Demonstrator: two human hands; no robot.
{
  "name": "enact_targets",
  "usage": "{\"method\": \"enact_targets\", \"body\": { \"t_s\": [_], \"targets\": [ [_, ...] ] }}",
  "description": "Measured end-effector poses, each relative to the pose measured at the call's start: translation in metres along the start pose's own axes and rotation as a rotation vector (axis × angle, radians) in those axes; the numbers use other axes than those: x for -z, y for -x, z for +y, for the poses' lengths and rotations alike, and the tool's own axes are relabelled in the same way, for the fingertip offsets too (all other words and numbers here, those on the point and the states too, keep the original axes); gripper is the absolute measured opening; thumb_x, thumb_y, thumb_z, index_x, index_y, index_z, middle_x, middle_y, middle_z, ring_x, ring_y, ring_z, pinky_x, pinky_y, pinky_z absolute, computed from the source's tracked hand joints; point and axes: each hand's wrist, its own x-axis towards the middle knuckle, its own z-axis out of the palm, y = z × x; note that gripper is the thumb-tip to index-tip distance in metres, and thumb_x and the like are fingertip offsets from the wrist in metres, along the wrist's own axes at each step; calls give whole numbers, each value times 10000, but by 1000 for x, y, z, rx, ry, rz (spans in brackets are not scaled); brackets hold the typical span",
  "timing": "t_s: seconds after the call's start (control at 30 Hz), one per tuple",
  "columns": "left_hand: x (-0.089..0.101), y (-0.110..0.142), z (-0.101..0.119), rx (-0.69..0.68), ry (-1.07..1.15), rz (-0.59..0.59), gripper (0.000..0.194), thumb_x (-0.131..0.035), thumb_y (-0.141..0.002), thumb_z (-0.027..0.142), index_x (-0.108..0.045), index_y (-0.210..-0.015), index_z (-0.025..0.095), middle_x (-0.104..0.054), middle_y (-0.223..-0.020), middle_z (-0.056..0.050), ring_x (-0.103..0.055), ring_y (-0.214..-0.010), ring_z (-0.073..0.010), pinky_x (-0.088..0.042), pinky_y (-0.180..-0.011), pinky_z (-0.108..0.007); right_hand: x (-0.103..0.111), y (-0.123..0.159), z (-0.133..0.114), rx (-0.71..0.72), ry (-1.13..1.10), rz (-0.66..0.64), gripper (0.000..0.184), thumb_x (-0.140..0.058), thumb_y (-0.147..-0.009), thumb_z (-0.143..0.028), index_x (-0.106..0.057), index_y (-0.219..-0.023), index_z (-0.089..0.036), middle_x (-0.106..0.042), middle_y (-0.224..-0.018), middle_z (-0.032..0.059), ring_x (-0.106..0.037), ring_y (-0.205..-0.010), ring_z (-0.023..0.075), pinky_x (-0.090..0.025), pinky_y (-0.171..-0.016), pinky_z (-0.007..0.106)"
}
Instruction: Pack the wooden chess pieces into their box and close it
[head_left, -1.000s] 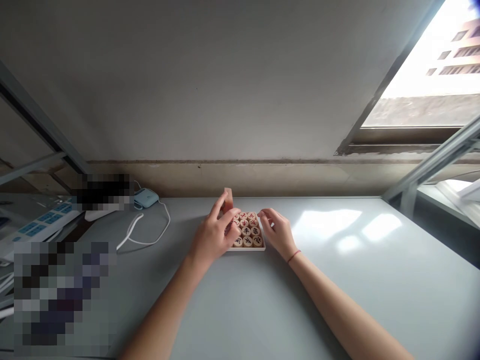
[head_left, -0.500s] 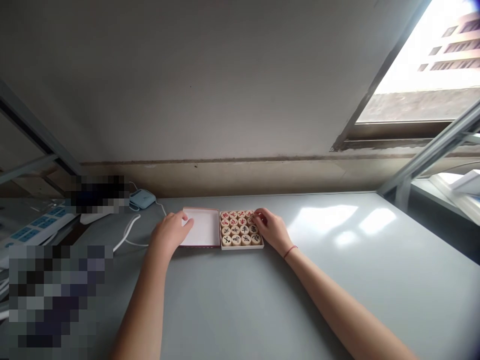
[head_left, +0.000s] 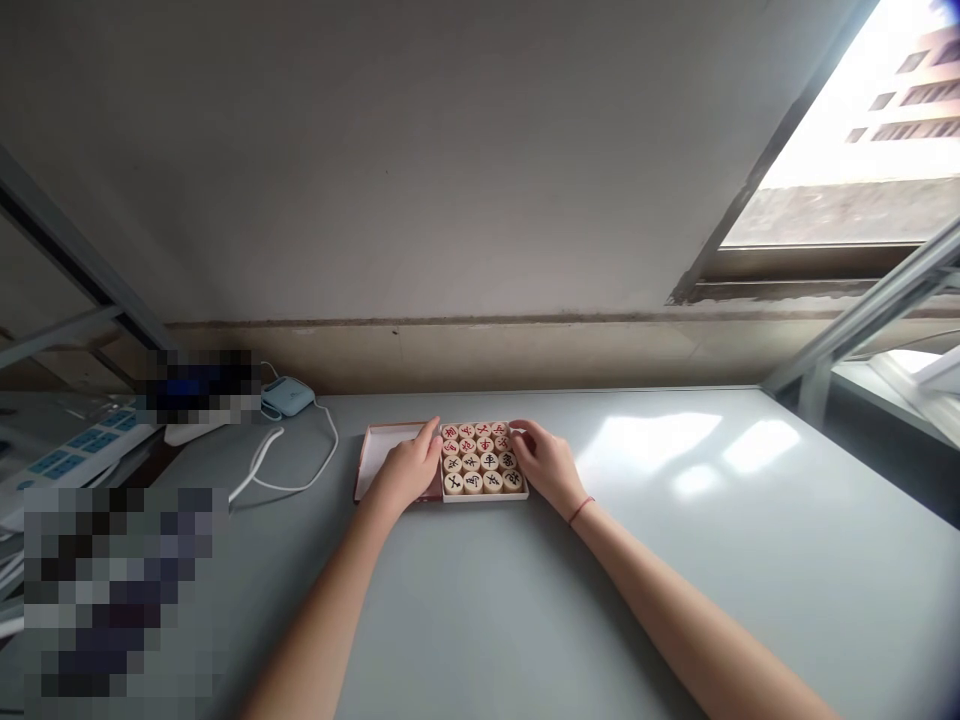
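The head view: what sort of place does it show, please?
Probably a desk in a dormitory or similar room, though I cannot be certain: a grey desktop stands by a plain wall, with metal bars and a power strip.

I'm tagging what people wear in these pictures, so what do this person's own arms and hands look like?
Each grip is an ungloved human hand: left hand and right hand. No sleeve shows on the left forearm or right forearm. A thin red cord circles the right wrist; none shows on the left. No rings can be made out.
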Motion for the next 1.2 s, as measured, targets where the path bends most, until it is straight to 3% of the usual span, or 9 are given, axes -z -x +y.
{"method": "enact_targets", "body": {
  "t_s": [0.17, 0.37, 0.67, 0.87, 1.03, 1.2],
  "targets": [
    [7, 6, 3, 82, 135, -133, 575, -226, -947, 453, -224, -1476, 227, -601, -514, 22, -617, -485, -210, -422, -532, -257, -1, 3, -5, 26, -34, -5, 299, -409, -852, -362, -645, -968, -218, -714, -751, 41, -635, -627, 176, -431, -548, 252],
    [13, 8, 2, 140, 226, -230, 622, -263, -921, 510, -215, -1476, 233, -653, -555, 30, -612, -443, -189, -460, -550, -258, 0, 3, -8, 12, -30, -20, 297, -413, -853, -366, -662, -907, -213, -723, -780, 50, -652, -681, 193, -430, -577, 262],
    [10, 3, -5, 58, 11, -81, 501, -224, -950, 429, -443, -1320, 174, -713, -922, -117, -667, -863, -269, -453, -667, -300, 1, 5, -14, -3, -43, -65, 304, -413, -828, -342, -665, -729, -204, -704, -720, 57, -611, -615, 178, -369, -522, 249],
    [6, 1, -7, 18, -62, -4, 380, -269, -956, 379, -523, -1176, 200, -704, -800, -66, -664, -755, -239, -448, -617, -281, 2, 6, -17, -26, -52, -80, 261, -416, -810, -322, -622, -695, -210, -685, -687, 40, -591, -598, 168, -354, -515, 243],
    [-3, -3, 2, -18, -168, 187, 285, -364, -937, 362, -584, -1040, 212, -660, -988, -89, -610, -942, -245, -446, -734, -295, 2, 6, -17, -32, -61, -101, 243, -418, -809, -312, -625, -737, -207, -694, -723, 43, -596, -616, 168, -360, -513, 240],
    [-13, -8, 9, 0, -246, 280, 251, -413, -909, 347, -619, -918, 204, -626, -942, -82, -591, -904, -241, -441, -709, -296, -1, 6, -14, -31, -64, -101, 235, -422, -808, -315, -626, -761, -207, -693, -734, 44, -599, -628, 171, -365, -524, 242]
  ]
}}
